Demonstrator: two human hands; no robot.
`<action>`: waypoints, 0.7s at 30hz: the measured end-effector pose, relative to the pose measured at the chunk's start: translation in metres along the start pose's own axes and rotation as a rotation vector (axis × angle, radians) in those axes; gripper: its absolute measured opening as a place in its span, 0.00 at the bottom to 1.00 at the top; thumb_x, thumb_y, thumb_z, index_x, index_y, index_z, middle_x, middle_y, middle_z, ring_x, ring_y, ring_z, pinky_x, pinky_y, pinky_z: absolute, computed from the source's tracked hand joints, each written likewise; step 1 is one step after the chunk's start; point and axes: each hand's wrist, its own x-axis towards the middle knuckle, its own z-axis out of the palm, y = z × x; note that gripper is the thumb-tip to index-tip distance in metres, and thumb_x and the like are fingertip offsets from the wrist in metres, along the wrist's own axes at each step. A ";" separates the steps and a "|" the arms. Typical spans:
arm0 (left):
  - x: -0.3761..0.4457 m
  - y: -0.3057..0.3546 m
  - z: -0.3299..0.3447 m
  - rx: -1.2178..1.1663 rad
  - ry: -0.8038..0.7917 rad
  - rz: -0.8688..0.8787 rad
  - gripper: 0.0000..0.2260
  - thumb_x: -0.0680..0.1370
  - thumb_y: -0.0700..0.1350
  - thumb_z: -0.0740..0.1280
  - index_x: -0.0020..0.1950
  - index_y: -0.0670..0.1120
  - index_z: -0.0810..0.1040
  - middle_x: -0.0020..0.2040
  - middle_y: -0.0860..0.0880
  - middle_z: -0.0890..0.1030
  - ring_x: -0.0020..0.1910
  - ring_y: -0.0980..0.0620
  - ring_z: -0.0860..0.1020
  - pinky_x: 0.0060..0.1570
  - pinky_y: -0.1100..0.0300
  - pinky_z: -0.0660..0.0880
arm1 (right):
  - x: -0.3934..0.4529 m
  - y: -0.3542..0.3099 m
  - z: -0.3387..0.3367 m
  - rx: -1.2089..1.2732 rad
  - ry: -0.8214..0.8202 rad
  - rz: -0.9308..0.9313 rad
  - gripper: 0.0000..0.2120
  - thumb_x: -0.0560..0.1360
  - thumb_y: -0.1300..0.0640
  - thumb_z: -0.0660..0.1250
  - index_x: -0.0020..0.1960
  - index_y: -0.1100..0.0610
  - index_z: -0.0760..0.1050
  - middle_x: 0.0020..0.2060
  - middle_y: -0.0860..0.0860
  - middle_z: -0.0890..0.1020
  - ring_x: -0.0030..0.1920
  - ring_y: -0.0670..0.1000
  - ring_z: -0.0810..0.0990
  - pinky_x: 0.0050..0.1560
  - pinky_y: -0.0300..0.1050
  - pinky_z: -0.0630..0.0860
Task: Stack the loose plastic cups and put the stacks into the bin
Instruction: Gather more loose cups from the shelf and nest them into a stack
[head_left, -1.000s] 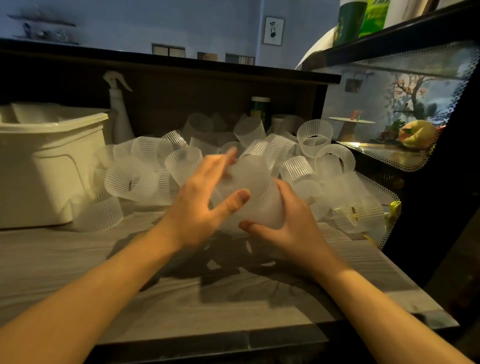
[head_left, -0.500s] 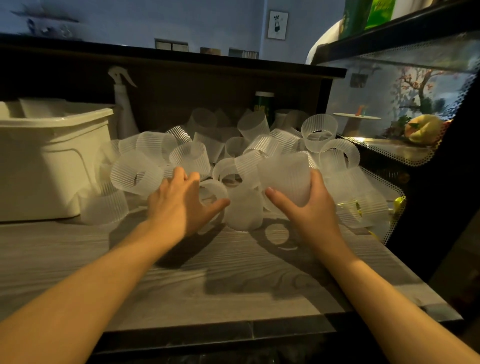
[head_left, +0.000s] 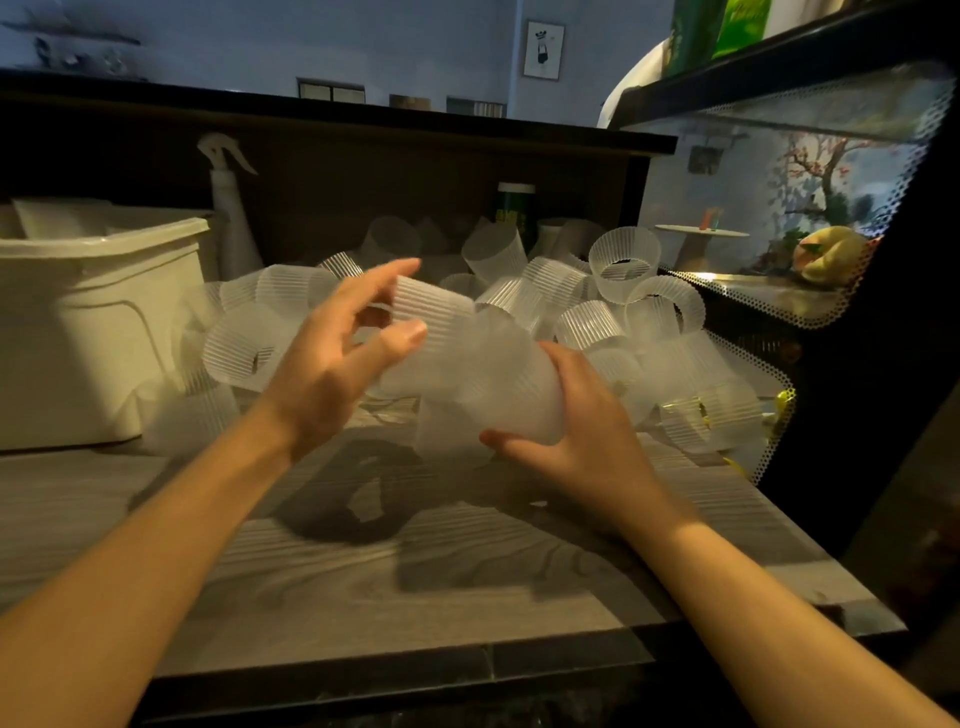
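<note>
I am viewing the counter (head_left: 467, 582) through the head camera. The right hand (head_left: 587, 431) is gripping a frosted cup stack (head_left: 498, 384) from below and behind, fingers curled around its wall, holding it above the counter in front of the cup pile (head_left: 597, 312). The left hand (head_left: 337, 358) is holding a single ribbed cup (head_left: 431, 306) between thumb and fingertips, its end touching the stack; motion blur is preventing me from confirming how deep it sits. The bin (head_left: 93, 322) is standing at the left edge of the counter, just beside the pile. A spray bottle (head_left: 231, 218) is standing behind it.
</note>
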 end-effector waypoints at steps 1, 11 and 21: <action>0.000 0.000 0.005 0.036 -0.030 0.027 0.27 0.72 0.62 0.64 0.72 0.63 0.68 0.62 0.55 0.74 0.61 0.58 0.74 0.56 0.59 0.77 | 0.000 0.000 0.001 -0.022 -0.013 -0.035 0.41 0.66 0.40 0.77 0.71 0.53 0.64 0.62 0.47 0.72 0.57 0.44 0.71 0.52 0.43 0.72; -0.008 -0.007 0.032 0.346 -0.142 0.155 0.33 0.75 0.67 0.56 0.78 0.55 0.60 0.64 0.55 0.66 0.62 0.64 0.68 0.56 0.72 0.69 | 0.000 -0.005 0.005 -0.023 -0.044 -0.115 0.42 0.65 0.36 0.73 0.71 0.54 0.63 0.62 0.49 0.73 0.57 0.49 0.75 0.53 0.53 0.78; -0.006 -0.011 0.036 0.459 0.215 -0.069 0.36 0.72 0.75 0.56 0.69 0.50 0.69 0.57 0.52 0.73 0.53 0.54 0.75 0.51 0.57 0.75 | 0.005 0.005 -0.012 0.328 0.372 0.246 0.34 0.64 0.35 0.75 0.63 0.49 0.67 0.53 0.43 0.76 0.52 0.42 0.78 0.45 0.36 0.78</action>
